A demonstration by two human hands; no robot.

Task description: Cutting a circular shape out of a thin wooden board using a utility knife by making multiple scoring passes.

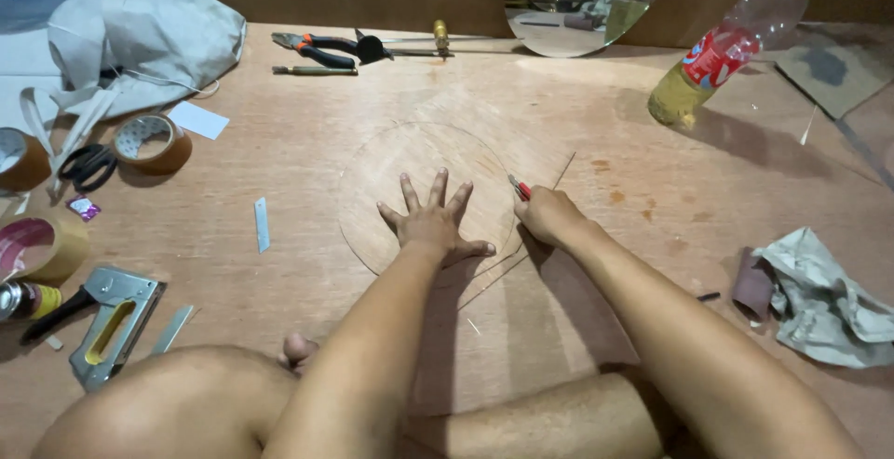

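My left hand [433, 222] lies flat with fingers spread on a clear round glass disc [391, 166] resting on the wooden board [577, 124]. My right hand [548, 215] is closed around a small red-tipped cutting tool [519, 187], whose tip touches the disc's right edge. Thin offcut strips of glass [559, 175] lie beside the disc at its right. My knees show at the bottom of the view.
Pliers [321, 47], a long metal tool [438, 45] and a mirror [577, 3] lie at the back. A plastic bottle of yellow liquid [726, 49] is back right, a crumpled cloth [819, 296] right. Tape rolls [152, 142], scissors [86, 166], a staple gun [107, 324] left.
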